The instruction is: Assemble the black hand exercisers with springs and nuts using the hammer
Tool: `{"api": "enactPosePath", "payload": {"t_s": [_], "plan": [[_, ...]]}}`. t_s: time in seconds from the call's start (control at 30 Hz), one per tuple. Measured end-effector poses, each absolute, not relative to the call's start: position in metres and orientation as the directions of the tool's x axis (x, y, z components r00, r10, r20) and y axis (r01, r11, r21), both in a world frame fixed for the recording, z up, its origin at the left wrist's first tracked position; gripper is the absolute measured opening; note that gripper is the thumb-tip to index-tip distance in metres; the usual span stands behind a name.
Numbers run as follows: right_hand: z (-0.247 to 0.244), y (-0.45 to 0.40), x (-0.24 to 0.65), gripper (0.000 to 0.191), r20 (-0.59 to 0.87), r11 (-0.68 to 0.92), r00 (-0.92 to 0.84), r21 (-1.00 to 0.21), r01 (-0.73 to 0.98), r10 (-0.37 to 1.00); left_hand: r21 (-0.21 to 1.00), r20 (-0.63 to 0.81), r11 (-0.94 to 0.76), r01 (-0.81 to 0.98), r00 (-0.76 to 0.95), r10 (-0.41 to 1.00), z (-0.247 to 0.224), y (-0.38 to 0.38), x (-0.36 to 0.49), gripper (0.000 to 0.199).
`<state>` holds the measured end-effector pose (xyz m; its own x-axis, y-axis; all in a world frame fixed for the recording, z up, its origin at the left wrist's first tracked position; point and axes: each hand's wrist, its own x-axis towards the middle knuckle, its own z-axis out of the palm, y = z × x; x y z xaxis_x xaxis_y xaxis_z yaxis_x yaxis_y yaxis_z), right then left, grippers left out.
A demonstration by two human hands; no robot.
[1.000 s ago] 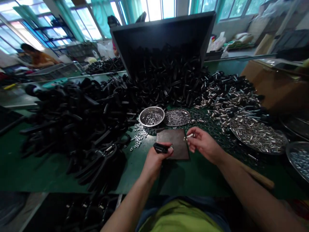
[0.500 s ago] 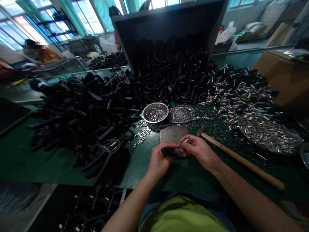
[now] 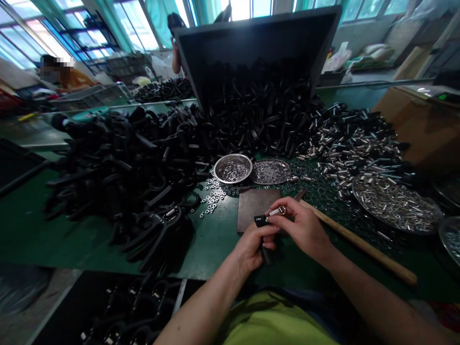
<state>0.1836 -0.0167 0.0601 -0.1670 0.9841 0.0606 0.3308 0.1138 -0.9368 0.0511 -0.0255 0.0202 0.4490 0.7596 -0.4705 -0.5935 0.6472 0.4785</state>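
Note:
My left hand (image 3: 251,244) is closed around a black plastic part (image 3: 260,220), whose lower end shows beneath my fingers. My right hand (image 3: 300,227) pinches a shiny metal spring (image 3: 277,211) between thumb and fingers, right against the top of the black part. Whether the spring is joined to that part I cannot tell. Both hands are over the near edge of a flat metal plate (image 3: 251,203). Beside my right hand lies a hammer, its wooden handle (image 3: 362,244) slanting toward the front right.
Black plastic parts (image 3: 118,158) are heaped at left and spill from a tilted bin (image 3: 258,43). A steel bowl (image 3: 233,168) and a dish (image 3: 271,171) hold small rings. On the right are a tray of metal pins (image 3: 398,203) and a cardboard box (image 3: 420,120).
My left hand has turned the black part more upright and moved slightly right and down. My right hand has shifted a little right, and the spring lies more level.

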Motion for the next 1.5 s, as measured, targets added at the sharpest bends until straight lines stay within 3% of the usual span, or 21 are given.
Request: {"api": "enactPosePath", "payload": {"t_s": [0.13, 0.3, 0.43, 0.5, 0.57, 0.63, 0.73, 1.0, 1.07, 1.13, 1.2, 1.37, 1.5], "plan": [[0.058, -0.018, 0.185, 0.014, 0.068, 0.130, -0.153, -0.888, 0.442, 0.986, 0.582, -0.427, 0.634, -0.509, 0.471, 0.771, 0.022, -0.027, 0.049, 0.030], [0.046, -0.017, 0.189, 0.016, -0.046, 0.028, -0.197, -0.935, 0.354, 0.979, 0.787, -0.456, 0.600, -0.144, 0.519, 0.723, 0.021, -0.030, 0.041, 0.034], [0.029, -0.009, 0.199, 0.020, -0.150, -0.069, -0.322, -0.966, 0.250, 0.935, 0.810, -0.512, 0.583, 0.063, 0.561, 0.651, 0.022, -0.033, 0.036, 0.040], [0.021, 0.007, 0.216, 0.021, -0.193, -0.090, -0.374, -0.957, 0.275, 0.907, 0.786, -0.520, 0.616, 0.055, 0.599, 0.609, 0.020, -0.035, 0.034, 0.035], [0.014, 0.031, 0.242, 0.022, -0.171, -0.035, -0.259, -0.890, 0.455, 0.951, 0.762, -0.492, 0.648, -0.014, 0.637, 0.593, 0.018, -0.037, 0.031, 0.028], [0.009, 0.057, 0.272, 0.015, 0.051, 0.049, -0.022, -0.628, 0.776, 0.998, 0.749, -0.453, 0.655, -0.102, 0.642, 0.619, 0.016, -0.037, 0.029, 0.025], [0.000, 0.087, 0.307, 0.010, 0.097, 0.038, 0.013, -0.510, 0.860, 0.995, 0.754, -0.445, 0.632, -0.179, 0.568, 0.692, 0.014, -0.033, 0.025, 0.028], [-0.001, 0.095, 0.307, 0.006, 0.116, 0.054, 0.012, -0.545, 0.837, 0.993, 0.741, -0.531, 0.628, -0.237, 0.366, 0.764, 0.011, -0.016, 0.023, 0.048], [0.008, 0.081, 0.288, 0.011, 0.113, 0.076, 0.006, -0.706, 0.704, 0.994, 0.711, -0.542, 0.642, -0.288, 0.359, 0.760, 0.012, -0.013, 0.028, 0.050], [0.019, 0.058, 0.260, 0.014, 0.084, 0.102, -0.062, -0.908, 0.407, 0.994, 0.673, -0.552, 0.660, -0.335, 0.366, 0.749, 0.014, -0.010, 0.035, 0.054], [0.030, 0.032, 0.229, 0.016, 0.055, 0.102, -0.182, -0.961, 0.256, 0.982, 0.643, -0.550, 0.674, -0.363, 0.393, 0.737, 0.016, -0.007, 0.042, 0.059], [0.046, -0.007, 0.182, 0.007, 0.009, 0.147, -0.263, -0.847, 0.512, 0.965, 0.658, -0.510, 0.660, -0.363, 0.431, 0.744, 0.024, -0.011, 0.054, 0.058], [0.047, -0.006, 0.182, 0.017, 0.018, 0.163, -0.256, -0.811, 0.561, 0.967, 0.772, -0.485, 0.582, -0.258, 0.354, 0.800, 0.024, -0.019, 0.054, 0.054]]}}
